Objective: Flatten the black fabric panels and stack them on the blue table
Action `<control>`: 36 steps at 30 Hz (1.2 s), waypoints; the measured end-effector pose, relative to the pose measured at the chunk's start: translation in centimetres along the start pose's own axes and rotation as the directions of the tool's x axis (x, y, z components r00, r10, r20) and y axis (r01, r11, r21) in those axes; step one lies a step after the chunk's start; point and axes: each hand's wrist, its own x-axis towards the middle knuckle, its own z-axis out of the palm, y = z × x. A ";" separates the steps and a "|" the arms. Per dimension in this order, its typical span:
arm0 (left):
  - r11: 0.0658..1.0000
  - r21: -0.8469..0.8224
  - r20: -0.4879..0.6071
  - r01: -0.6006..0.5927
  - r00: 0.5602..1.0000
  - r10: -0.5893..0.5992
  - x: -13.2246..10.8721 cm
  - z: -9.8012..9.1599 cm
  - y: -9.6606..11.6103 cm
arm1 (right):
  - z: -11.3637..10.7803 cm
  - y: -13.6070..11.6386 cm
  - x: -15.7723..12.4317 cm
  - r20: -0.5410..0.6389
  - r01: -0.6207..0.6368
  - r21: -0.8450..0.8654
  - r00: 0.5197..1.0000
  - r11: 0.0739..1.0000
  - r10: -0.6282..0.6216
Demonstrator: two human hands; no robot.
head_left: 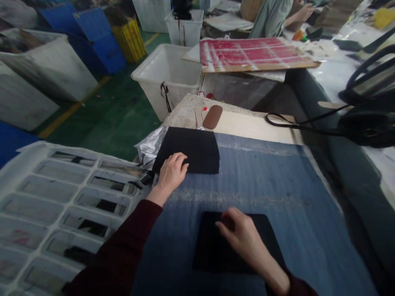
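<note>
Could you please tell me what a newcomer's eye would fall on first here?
Probably the two bare hands: the left hand at the black stack on the far left of the blue-grey mat, and the right hand over the rounded-corner black panel nearer the camera. Next, perhaps, the red board beyond the mat and the bright yellow crate at the picture's upper left.

Table [182, 109] under blue mat [262, 176], black stack [199, 150] far left, black panel [212, 253] nearer
</note>
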 end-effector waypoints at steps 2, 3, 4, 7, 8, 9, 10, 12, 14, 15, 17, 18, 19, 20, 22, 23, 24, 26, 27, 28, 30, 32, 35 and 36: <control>0.997 -0.075 0.001 -0.017 1.000 0.017 -1.7 -0.1 1.2 | 3.0 -0.1 -3.2 0.030 0.033 -0.114 0.999 0.993 -0.030; 0.994 -0.112 0.009 -0.020 1.000 0.021 -2.7 -0.1 1.8 | 4.5 0.1 -4.1 0.024 0.045 -0.183 0.999 0.982 -0.042; 0.989 -0.147 0.024 -0.017 0.999 0.021 -3.7 0.0 2.3 | 5.8 0.2 -4.7 0.011 0.054 -0.252 0.999 0.966 -0.053; 0.968 -0.249 0.095 0.028 0.995 -0.004 -7.0 0.1 3.6 | 8.4 0.8 -4.9 -0.021 0.071 -0.398 0.996 0.915 -0.086; 0.959 -0.280 0.120 0.053 0.993 -0.020 -8.1 0.1 3.9 | 8.6 1.0 -4.7 -0.029 0.075 -0.415 0.995 0.907 -0.095; 0.948 -0.307 0.142 0.080 0.989 -0.038 -9.1 0.1 4.1 | 8.6 1.1 -4.5 -0.039 0.073 -0.413 0.994 0.908 -0.098; 0.938 -0.329 0.164 0.107 0.985 -0.055 -10.0 0.1 4.3 | 8.4 1.3 -4.3 -0.053 0.063 -0.394 0.994 0.917 -0.091; 0.918 -0.366 0.201 0.150 0.976 -0.080 -11.7 0.1 4.7 | 7.5 1.5 -4.0 -0.068 0.017 -0.284 0.997 0.959 -0.037; 0.900 -0.398 0.240 0.178 0.967 -0.085 -13.1 0.2 5.5 | 6.2 1.8 -3.7 -0.044 -0.071 -0.089 0.997 0.994 0.068; 0.891 -0.413 0.260 0.187 0.962 -0.082 -13.7 0.2 6.0 | 5.6 2.1 -3.5 -0.011 -0.124 0.023 0.992 0.992 0.125; 0.878 -0.438 0.293 0.192 0.954 -0.062 -14.7 0.4 7.1 | 4.6 2.8 -3.1 0.071 -0.233 0.219 0.972 0.947 0.223; 0.875 -0.448 0.304 0.184 0.952 -0.045 -15.0 0.6 7.7 | 4.4 3.2 -2.9 0.110 -0.279 0.299 0.960 0.913 0.257; 0.874 -0.455 0.310 0.170 0.950 -0.023 -15.3 0.7 8.3 | 4.2 3.6 -2.8 0.147 -0.315 0.372 0.949 0.873 0.280; 0.875 -0.459 0.312 0.154 0.950 -0.003 -15.5 0.9 8.8 | 4.2 4.0 -2.7 0.180 -0.344 0.439 0.939 0.830 0.294; 0.885 -0.447 0.309 0.132 0.951 0.015 -15.8 1.4 9.5 | 4.1 4.7 -2.6 0.233 -0.377 0.560 0.926 0.737 0.297; 0.895 -0.428 0.307 0.126 0.952 0.013 -15.9 1.6 9.8 | 3.9 5.0 -2.7 0.253 -0.383 0.612 0.924 0.692 0.288; 0.907 -0.403 0.304 0.121 0.952 0.008 -16.0 1.7 9.9 | 3.7 5.2 -2.8 0.266 -0.384 0.658 0.923 0.648 0.277; 0.927 -0.359 0.298 0.108 0.954 0.005 -16.1 1.9 10.1 | 2.9 5.8 -3.2 0.273 -0.387 0.741 0.920 0.549 0.281; 0.931 -0.352 0.289 0.099 0.957 0.007 -16.1 1.9 10.2 | 2.5 6.1 -3.5 0.276 -0.397 0.775 0.913 0.491 0.301; 0.928 -0.360 0.270 0.094 0.963 0.008 -16.1 1.8 10.3 | 2.0 6.5 -3.7 0.285 -0.412 0.804 0.900 0.429 0.330; 0.908 -0.409 0.201 0.086 0.980 -0.002 -16.0 1.4 10.6 | 1.4 7.4 -4.1 0.310 -0.441 0.837 0.870 0.323 0.384; 0.892 -0.450 0.122 0.047 0.992 0.010 -15.7 0.9 11.1 | 1.4 8.1 -4.3 0.327 -0.452 0.849 0.856 0.274 0.400; 0.902 -0.424 0.169 -0.081 0.971 0.167 -15.3 0.4 12.1 | 1.5 8.8 -4.4 0.324 -0.435 0.864 0.867 0.255 0.379; 0.910 -0.397 0.233 -0.118 0.946 0.225 -15.2 0.4 12.4 | 1.3 9.0 -4.6 0.315 -0.427 0.870 0.866 0.247 0.390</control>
